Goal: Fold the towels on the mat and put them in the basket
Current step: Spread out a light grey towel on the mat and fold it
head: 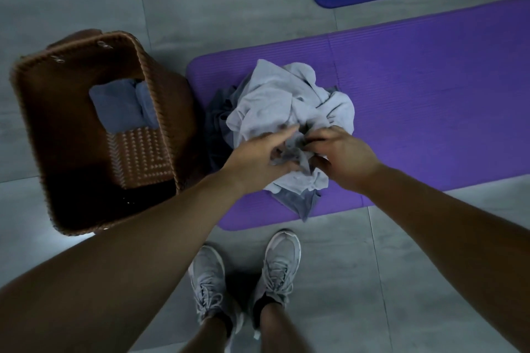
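Woven brown basket (34, 112) sits on the floor at your left, with folded grey-blue towels (114, 109) at its far end. Your left hand (258, 155) and right hand (341, 155), close together, each pinch cloth at the near side of the crumpled towel pile (286, 100), which lies on the left end of the purple mat (430, 100)

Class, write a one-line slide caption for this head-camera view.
Left hand and right hand grip crumpled towels on purple mat beside basket.

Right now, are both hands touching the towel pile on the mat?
Touching. Head view shows the left hand and right hand both gripping folds of the towel pile.
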The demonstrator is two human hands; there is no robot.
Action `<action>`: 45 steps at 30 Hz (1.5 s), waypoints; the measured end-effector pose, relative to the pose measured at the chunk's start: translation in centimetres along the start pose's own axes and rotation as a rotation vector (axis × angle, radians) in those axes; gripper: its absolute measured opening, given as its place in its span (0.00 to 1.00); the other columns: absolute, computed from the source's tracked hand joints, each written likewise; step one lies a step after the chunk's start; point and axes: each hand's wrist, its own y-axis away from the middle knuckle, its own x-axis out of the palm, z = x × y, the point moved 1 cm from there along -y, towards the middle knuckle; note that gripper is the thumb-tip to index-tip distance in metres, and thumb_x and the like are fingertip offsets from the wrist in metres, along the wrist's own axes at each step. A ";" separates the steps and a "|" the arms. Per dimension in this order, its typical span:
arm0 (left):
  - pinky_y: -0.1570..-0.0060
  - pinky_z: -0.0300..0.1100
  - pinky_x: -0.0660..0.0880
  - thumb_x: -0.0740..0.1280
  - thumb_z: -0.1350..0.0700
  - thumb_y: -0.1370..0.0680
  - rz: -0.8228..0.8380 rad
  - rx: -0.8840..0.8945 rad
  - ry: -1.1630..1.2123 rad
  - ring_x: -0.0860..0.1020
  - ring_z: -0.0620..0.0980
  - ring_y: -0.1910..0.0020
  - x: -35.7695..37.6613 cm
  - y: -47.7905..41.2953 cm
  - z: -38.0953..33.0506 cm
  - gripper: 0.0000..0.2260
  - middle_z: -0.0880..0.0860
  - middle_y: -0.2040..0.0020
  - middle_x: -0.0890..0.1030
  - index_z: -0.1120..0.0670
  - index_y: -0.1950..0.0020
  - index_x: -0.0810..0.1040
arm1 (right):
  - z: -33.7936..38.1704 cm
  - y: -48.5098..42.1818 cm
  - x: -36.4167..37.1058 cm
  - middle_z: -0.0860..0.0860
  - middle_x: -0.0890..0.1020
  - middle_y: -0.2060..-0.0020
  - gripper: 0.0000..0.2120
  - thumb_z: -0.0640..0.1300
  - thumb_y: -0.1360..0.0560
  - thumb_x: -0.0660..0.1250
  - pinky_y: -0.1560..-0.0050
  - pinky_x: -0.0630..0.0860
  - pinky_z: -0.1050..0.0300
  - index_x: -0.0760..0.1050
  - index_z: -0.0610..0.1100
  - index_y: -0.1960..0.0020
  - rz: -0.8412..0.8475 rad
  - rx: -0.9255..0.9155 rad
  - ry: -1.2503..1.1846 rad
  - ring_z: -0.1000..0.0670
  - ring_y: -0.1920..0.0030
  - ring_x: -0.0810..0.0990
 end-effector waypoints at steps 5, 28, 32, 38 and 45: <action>0.46 0.45 0.78 0.73 0.40 0.27 -0.020 -0.007 0.117 0.81 0.42 0.51 0.3 0.9 0.1 0.15 0.46 0.52 0.84 0.49 0.49 0.86 | 2.2 1.0 -0.8 0.58 0.84 0.54 0.18 0.30 0.24 0.62 0.51 0.71 0.72 0.84 0.45 0.43 0.079 0.202 -0.408 0.64 0.54 0.80; 0.35 0.42 0.74 0.69 0.46 0.22 -0.072 0.089 0.124 0.79 0.42 0.40 11.0 -3.5 -17.0 0.16 0.46 0.41 0.83 0.52 0.39 0.83 | -9.4 11.1 -13.7 0.50 0.75 0.73 0.24 0.64 0.28 0.66 0.64 0.72 0.54 0.78 0.43 0.65 -0.178 0.208 -0.424 0.53 0.70 0.73; 0.38 0.34 0.70 0.73 0.50 0.22 -0.241 0.024 0.098 0.77 0.43 0.44 16.9 -6.9 -23.8 0.10 0.45 0.48 0.81 0.54 0.46 0.86 | -17.1 13.5 -18.7 0.50 0.75 0.72 0.22 0.62 0.25 0.63 0.64 0.71 0.56 0.77 0.44 0.64 -0.176 0.129 -0.392 0.52 0.68 0.74; 0.32 0.41 0.69 0.65 0.41 0.20 -0.321 -0.201 0.093 0.74 0.48 0.33 23.1 -12.3 -30.2 0.21 0.48 0.30 0.75 0.46 0.28 0.74 | -29.6 17.8 -24.6 0.54 0.81 0.65 0.08 0.51 0.24 0.72 0.55 0.71 0.65 0.82 0.46 0.56 -0.135 0.056 -0.155 0.53 0.56 0.75; 0.34 0.56 0.73 0.64 0.46 0.19 -0.277 -0.314 -0.122 0.73 0.57 0.33 30.3 -20.2 -35.8 0.22 0.54 0.27 0.70 0.49 0.25 0.69 | -46.2 21.8 -26.5 0.42 0.85 0.58 0.29 0.62 0.26 0.53 0.45 0.76 0.48 0.83 0.42 0.51 -0.107 0.144 0.251 0.37 0.51 0.79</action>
